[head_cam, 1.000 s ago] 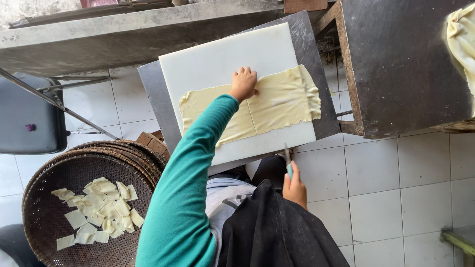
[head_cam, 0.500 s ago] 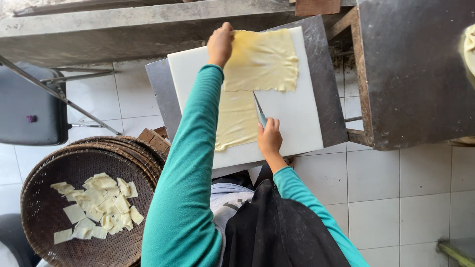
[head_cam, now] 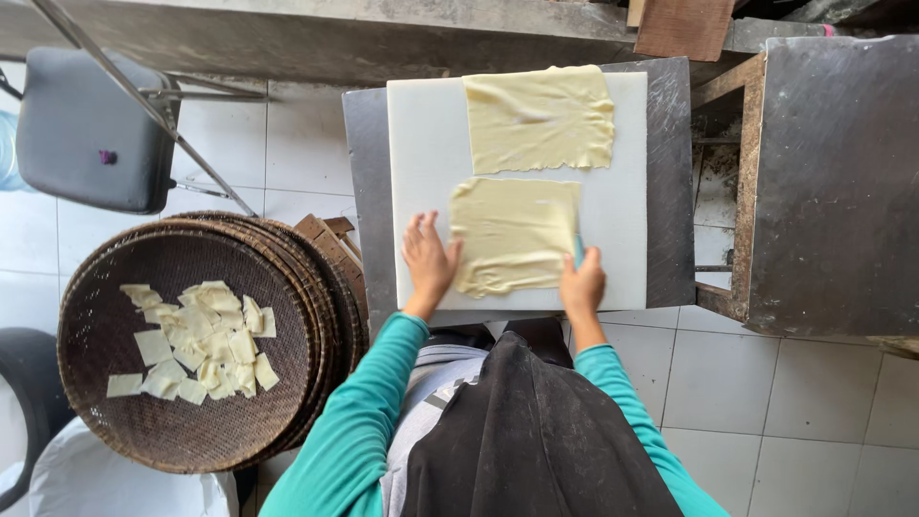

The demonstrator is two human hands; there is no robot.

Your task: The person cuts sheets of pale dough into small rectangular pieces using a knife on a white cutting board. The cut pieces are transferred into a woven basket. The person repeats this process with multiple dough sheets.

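A white cutting board (head_cam: 426, 134) lies on a small metal table (head_cam: 365, 163). Two pale yellow dough sheets rest on it: a far sheet (head_cam: 539, 117) and a near sheet (head_cam: 512, 236), lying apart. My left hand (head_cam: 428, 260) has fingers spread and touches the near sheet's left edge. My right hand (head_cam: 581, 282) grips a knife with a blue-green handle (head_cam: 578, 249) at the near sheet's right edge; the blade runs along that edge.
A stack of round woven trays (head_cam: 182, 345) on the left holds several cut dough squares (head_cam: 196, 340). A grey folding chair (head_cam: 86, 129) stands far left. A dark metal table (head_cam: 833, 182) is on the right, a concrete ledge (head_cam: 316, 38) beyond.
The dough has been cut across into two separate sheets. My left hand came back from the board's far end to the near sheet. My right hand moved the knife nearer and to the right.
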